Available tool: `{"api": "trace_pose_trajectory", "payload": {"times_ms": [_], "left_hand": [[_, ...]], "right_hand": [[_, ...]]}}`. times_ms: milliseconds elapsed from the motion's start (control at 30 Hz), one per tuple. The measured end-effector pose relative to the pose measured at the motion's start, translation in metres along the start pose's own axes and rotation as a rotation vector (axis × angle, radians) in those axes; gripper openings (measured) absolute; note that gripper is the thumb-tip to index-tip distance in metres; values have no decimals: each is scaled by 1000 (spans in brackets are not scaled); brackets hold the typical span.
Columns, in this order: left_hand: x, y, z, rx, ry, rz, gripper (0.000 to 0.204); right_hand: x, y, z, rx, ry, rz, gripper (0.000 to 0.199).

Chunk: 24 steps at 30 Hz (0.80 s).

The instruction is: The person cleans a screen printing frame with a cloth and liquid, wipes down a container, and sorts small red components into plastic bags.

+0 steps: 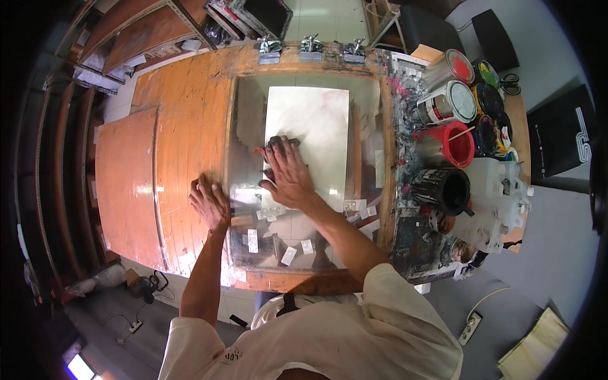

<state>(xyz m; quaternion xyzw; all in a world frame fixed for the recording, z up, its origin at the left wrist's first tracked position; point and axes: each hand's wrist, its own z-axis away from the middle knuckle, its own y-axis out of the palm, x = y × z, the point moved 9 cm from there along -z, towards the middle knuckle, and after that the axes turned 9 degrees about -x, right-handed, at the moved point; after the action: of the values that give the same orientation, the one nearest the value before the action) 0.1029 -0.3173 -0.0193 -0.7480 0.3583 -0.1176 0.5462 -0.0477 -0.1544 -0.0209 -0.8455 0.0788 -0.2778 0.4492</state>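
Right hand (289, 169) on white sheet (310, 114), dark stuff (276, 140) beneath; can't tell if gripped. Left hand (211, 201) loose on table (183, 120). Can (438, 106) labelled, black panel (551, 130) logoed, shirt (380, 329) lettered.

Sheet (316, 114) on pane (248, 145), cans (448, 102) right, clamps (311, 49) behind

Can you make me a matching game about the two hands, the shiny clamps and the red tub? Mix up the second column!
Column one:
1. Left hand
2. Right hand
3. Metal clamps
4. Red tub

Column two:
A. Along the far edge of the wooden frame
B. Has a thin stick in its opening
C. Over a white sheet
D. On orange-brown wood

Right pairs: 1-D, 2-C, 3-A, 4-B
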Motion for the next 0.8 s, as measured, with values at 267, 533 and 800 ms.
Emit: {"api": "trace_pose_trajectory", "payload": {"times_ms": [267, 533, 800], "left_hand": [[-11, 7, -1, 35, 16, -6, 45], [-3, 7, -4, 47, -16, 12, 45], [8, 11, 1, 61, -60, -7, 46]], "right_hand": [[-198, -38, -68, 16, 647, 514, 77], [-233, -36, -82, 0, 451, 376, 80], [15, 26, -24, 78, -77, 27, 69]]}}
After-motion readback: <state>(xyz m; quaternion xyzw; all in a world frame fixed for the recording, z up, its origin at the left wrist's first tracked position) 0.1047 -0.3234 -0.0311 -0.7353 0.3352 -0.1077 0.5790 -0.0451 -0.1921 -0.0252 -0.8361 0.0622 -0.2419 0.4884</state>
